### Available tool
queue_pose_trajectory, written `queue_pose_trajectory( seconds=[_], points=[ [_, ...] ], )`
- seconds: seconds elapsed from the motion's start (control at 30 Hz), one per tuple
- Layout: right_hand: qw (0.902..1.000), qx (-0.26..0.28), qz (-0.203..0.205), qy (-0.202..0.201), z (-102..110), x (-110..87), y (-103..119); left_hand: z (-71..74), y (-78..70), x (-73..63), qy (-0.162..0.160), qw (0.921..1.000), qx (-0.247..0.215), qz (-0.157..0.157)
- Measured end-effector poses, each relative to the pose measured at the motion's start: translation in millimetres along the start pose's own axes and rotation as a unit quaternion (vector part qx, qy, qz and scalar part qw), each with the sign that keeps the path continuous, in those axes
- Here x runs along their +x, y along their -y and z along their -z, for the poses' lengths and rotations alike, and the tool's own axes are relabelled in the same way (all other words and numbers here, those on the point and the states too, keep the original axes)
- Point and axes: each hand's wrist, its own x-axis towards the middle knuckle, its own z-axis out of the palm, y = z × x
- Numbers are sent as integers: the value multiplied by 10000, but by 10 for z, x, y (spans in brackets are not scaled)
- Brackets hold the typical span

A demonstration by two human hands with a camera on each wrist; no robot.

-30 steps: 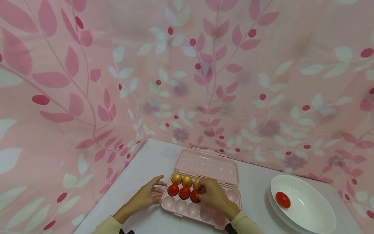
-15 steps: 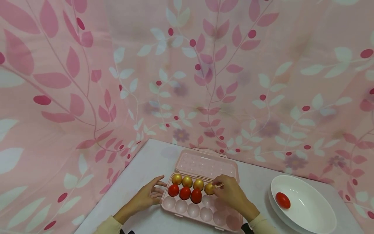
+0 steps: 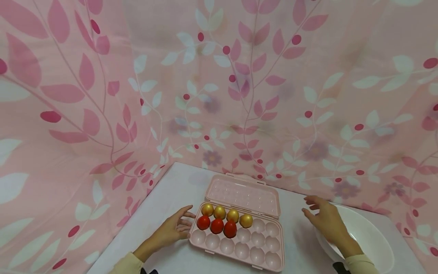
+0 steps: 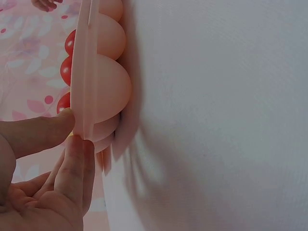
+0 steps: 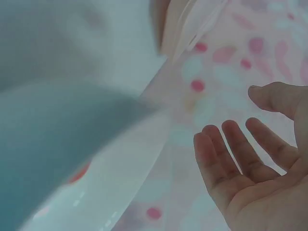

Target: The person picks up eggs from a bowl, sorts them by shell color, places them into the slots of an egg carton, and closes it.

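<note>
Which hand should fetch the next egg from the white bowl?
The right hand, probably. It hovers open over the white bowl's rim, holding nothing. The left hand rests against the left end of the egg tray, on the far side from the bowl, seemingly steadying it.

Two bare hands, no rings, watches or gloves showing. Left hand comes out of a pale cream long sleeve with a soft knit-looking cuff, a dark edge just near it at frame bottom. Right hand has the same pale cream sleeve, dark patch beside the cuff. Nails short, unpainted in the wrist views
</note>
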Motion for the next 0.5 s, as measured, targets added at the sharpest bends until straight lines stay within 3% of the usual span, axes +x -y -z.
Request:
queue_pose_trajectory(
  seconds=[0.13,0.3,0.5],
  points=[
    [9964,-303,-603,517,174,-63,-284,9,20,2,13,10000,57,47],
    [9865,-606,-1046,1105,224,-152,-565,20,44,8,10,9999,93,75],
    [9671,-772,-1521,1887,219,-235,-761,20,37,7,24,9999,123,60]
  ],
)
